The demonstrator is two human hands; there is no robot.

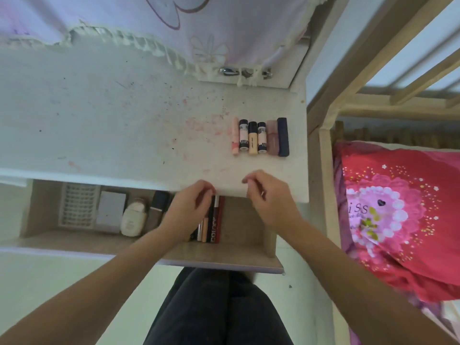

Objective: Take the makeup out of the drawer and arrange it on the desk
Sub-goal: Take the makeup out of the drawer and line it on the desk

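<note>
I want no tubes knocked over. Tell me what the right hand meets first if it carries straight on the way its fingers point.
The right hand points up-left across the desk. That line looks free over bare, stained desktop; the row of makeup tubes lies to its right, probably missed, though depth is unclear.

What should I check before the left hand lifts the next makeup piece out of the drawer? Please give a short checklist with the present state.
1. Drawer pulled open: ok.
2. Left hand reaches the slim tubes: ok.
3. Left hand's grip is firm: cannot tell.
4. Right hand holds nothing: ok, it seems.
5. Free desk space beside the row of six: ok.
6. Row lies tidy, side by side: ok.
</note>
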